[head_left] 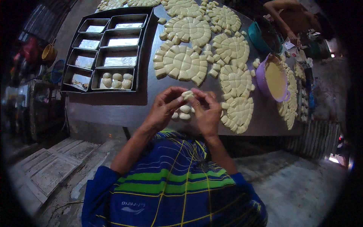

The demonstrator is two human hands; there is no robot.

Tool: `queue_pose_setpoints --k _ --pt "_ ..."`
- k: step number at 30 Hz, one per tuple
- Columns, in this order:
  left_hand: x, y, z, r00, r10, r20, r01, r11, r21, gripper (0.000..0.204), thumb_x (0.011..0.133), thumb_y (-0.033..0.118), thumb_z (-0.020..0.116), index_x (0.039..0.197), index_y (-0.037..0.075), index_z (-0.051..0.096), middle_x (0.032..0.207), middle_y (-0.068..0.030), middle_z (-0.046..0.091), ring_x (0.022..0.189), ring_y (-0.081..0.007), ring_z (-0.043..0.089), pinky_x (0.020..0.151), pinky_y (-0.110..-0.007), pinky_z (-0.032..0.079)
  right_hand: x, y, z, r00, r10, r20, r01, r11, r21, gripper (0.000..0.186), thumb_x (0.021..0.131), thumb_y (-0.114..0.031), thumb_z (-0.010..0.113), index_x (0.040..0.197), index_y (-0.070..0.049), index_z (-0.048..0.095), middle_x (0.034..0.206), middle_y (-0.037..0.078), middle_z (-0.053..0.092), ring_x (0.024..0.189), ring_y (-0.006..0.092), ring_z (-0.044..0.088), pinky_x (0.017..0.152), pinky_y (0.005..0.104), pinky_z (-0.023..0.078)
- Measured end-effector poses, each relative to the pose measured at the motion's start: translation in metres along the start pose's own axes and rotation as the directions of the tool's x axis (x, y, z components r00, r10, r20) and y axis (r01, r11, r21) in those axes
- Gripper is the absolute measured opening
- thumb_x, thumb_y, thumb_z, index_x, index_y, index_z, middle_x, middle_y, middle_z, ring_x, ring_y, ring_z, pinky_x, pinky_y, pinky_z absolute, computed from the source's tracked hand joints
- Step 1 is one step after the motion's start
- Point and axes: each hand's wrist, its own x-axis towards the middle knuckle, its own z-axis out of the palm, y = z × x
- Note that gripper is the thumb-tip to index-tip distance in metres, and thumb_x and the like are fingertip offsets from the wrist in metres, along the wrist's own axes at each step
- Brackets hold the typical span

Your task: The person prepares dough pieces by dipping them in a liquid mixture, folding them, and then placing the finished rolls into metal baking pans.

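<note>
Between the fingertips of both hands is a small pale piece of dough (pixel 187 95), held just above the table's near edge. My left hand (pixel 166 106) pinches it from the left, and my right hand (pixel 207 108) closes on it from the right. Several shaped dough balls (pixel 184 112) lie on the table just below the hands, partly hidden by them. Up and to the left stands a dark metal baking pan set (pixel 140 45) with rectangular compartments in two columns. Its near right compartment holds several dough balls (pixel 117 80); bare shiny bottoms show in the others.
Flat rounds of dough cut into pieces (pixel 180 62) cover much of the grey table (pixel 109 113), with loose dough pieces (pixel 214 67) between them. To the right stand a purple basin (pixel 261 77) with yellowish contents and a green basin (pixel 255 36). Another person's arm (pixel 278 17) reaches in at the far right.
</note>
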Motion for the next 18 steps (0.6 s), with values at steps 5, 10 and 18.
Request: queue_pose_setpoints --k 5,10,18 --pt "0.002 -0.001 0.013 0.991 0.054 -0.121 -0.035 0.988 0.150 0.029 0.093 0.012 0.067 0.119 0.001 0.061 0.110 -0.0075 0.066 0.102 -0.0163 0.063 0.093 -0.032 0.052 0.010 0.017 -0.010 0.995 -0.100 0.025 0.100 0.995 0.018 0.016 0.084 -0.006 0.074 0.099 -0.002 0.073 0.101 0.011 0.069 0.089 0.0187 0.067 0.081 0.0293 0.052" --pt "0.008 -0.009 0.011 0.972 0.114 -0.205 -0.081 0.983 0.165 0.028 0.092 0.015 0.068 0.114 -0.001 0.065 0.102 -0.0083 0.070 0.089 -0.0142 0.067 0.079 -0.029 0.057 0.004 0.009 -0.012 0.940 -0.328 0.090 0.336 0.937 -0.092 0.027 0.080 0.000 0.074 0.106 -0.005 0.072 0.112 0.009 0.067 0.097 0.0213 0.065 0.083 0.0331 0.053" --pt "0.005 -0.008 0.013 0.987 0.091 -0.132 -0.040 0.937 0.347 0.025 0.095 0.013 0.064 0.114 -0.002 0.067 0.104 -0.0089 0.070 0.093 -0.0160 0.068 0.085 -0.030 0.055 0.016 0.038 -0.031 0.731 -0.579 0.360 0.679 0.667 -0.305 0.036 0.080 -0.001 0.070 0.116 -0.006 0.066 0.110 0.010 0.067 0.096 0.0273 0.063 0.082 0.0369 0.053"
